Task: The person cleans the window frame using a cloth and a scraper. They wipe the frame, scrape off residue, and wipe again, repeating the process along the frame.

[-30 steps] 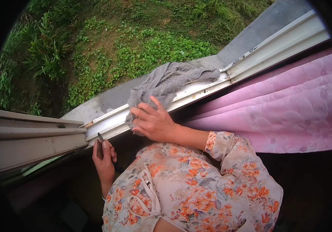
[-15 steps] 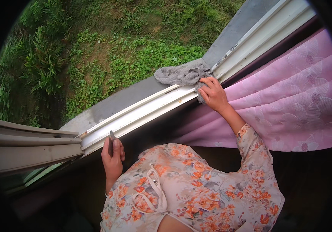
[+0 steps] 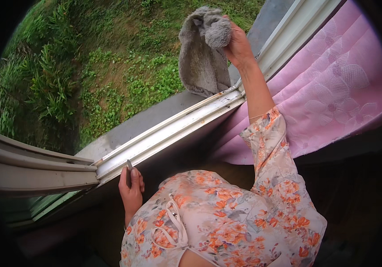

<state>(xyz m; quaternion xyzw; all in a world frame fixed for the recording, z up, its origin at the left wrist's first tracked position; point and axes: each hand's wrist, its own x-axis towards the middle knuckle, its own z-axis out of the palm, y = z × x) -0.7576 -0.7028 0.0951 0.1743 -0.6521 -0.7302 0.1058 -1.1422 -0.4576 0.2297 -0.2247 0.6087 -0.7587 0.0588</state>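
Green, weedy ground [image 3: 111, 80] fills the upper left beyond an open window. A pink curtain [image 3: 333, 98] with a floral pattern hangs at the right, close beside the frame; the right forearm crosses in front of it. The person's floral blouse [image 3: 226, 218] occupies the lower centre. A white window track [image 3: 155, 142] runs diagonally from lower left to upper right, meeting a sliding-panel frame [image 3: 39, 171] at its left end; a grey outer ledge [image 3: 146, 115] borders its far side, partly hidden by the gray cloth [image 3: 204, 71]. The cloth hangs outside the window, its lower edge at the track's outer rim; contact there cannot be told. The right hand [image 3: 239, 48] clutches its bunched upper end, fingers mostly hidden. The left hand [image 3: 131, 189], near the track's left part, is closed around a slim dark tool [image 3: 129, 168], pointed tip upward, thumb along its side; its kind is unclear.

Compared with half a second earlier, the cloth has risen from the track's right portion, and the right arm is extended farther outward; the left hand remains near the same place.

Count: one curtain, one cloth, two hands, one tool.
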